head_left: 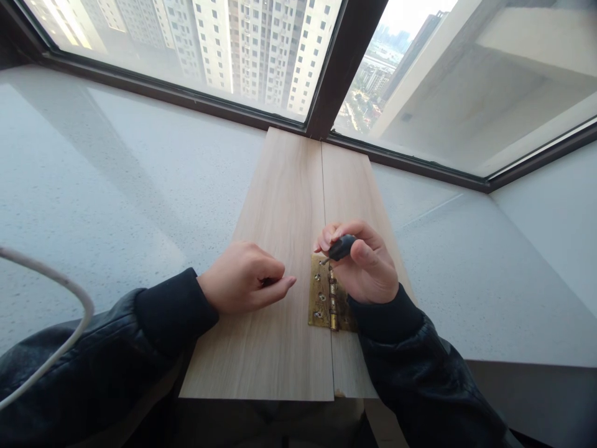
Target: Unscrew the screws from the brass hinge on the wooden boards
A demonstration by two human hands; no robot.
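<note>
My right hand is closed round the black handle of a short screwdriver. Its shaft slants down to the left, with the tip at the upper screw of a brass hinge. Several screw heads show in the hinge's left leaf; my right hand and cuff cover much of the right leaf. The hinge straddles the seam between a wide wooden board and a narrower wooden board. On the wide board rests my left hand, fingers curled in and thumb pointing right; whatever it may hold is hidden.
Both boards lie on a pale speckled sill, reaching the dark window frame. Their near ends jut past the sill's front edge. A white cable loops across at the left, over my sleeve.
</note>
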